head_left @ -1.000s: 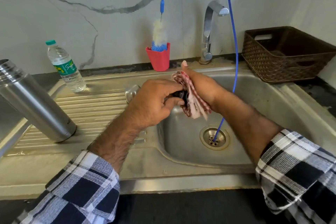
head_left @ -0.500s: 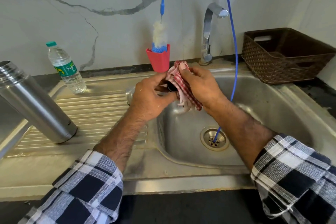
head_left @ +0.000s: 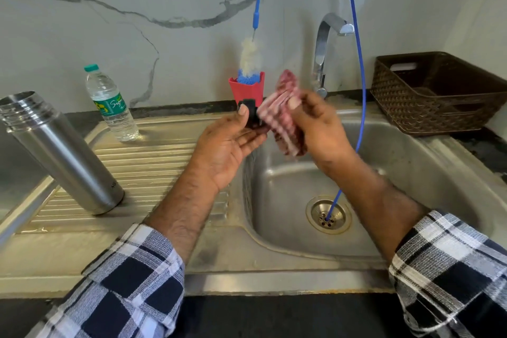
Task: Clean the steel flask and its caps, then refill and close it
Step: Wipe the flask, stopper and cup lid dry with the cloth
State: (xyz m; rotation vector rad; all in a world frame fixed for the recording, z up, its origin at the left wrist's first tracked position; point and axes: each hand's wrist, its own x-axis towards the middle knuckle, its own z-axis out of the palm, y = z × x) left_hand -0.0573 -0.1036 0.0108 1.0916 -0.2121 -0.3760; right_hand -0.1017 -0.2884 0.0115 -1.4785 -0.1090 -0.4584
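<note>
Steel sink unit (head_left: 164, 230) set in dark counter (head_left: 474, 143). On the left drainboard: flask (head_left: 63, 153), open, tilted; water bottle (head_left: 111, 103) upright behind it. Far edge: red cup (head_left: 245, 90). Far right, on the counter: brown basket (head_left: 439, 96).

Both arms reach forward in checked sleeves, pushed up off the forearms. The left hand (head_left: 227, 145) is turned palm up, and its thumb pinches a small black cap (head_left: 249, 112) against its fingers. The right hand (head_left: 315, 129) is raised just beside it, its fingers gripping a red checked cloth (head_left: 279, 115).
</note>
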